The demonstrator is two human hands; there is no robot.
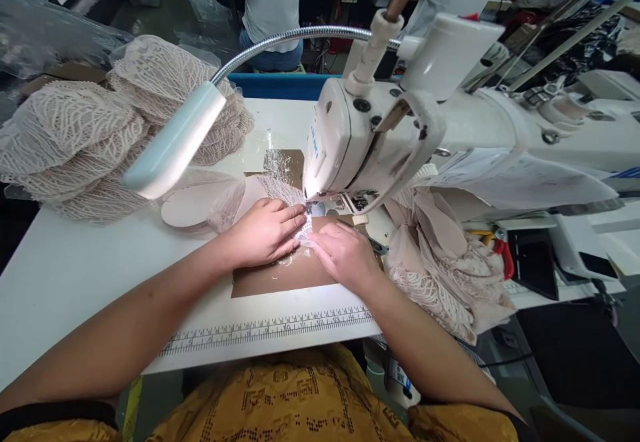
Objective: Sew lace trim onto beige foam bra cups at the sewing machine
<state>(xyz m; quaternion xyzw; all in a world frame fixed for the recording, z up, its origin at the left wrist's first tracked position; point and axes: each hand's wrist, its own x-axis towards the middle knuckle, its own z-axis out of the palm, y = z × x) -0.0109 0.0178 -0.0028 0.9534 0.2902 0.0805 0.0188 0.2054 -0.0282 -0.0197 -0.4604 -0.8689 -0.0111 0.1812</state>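
My left hand [267,232] lies over a pale pink lace piece [255,192], fingers stretched out and close to the needle area of a white sewing machine [333,142]. A smooth beige cup-shaped pad [186,206] shows at the left end of the piece. Just right of the left fingertips, my right hand [344,253] pinches the near edge of the same lace, thumb and fingers together. A dark narrow tool [377,247] shows beside that hand; whether the hand touches it I cannot tell. Fingers cover the lace between the hands.
Stacked lace pieces [75,135] fill the table's left back. More lace pieces [440,262] lie right of the machine, near red-handled scissors [506,259]. A lamp [175,142] hangs over the left side. A printed ruler [270,329] runs along the front edge. A person [273,5] sits beyond.
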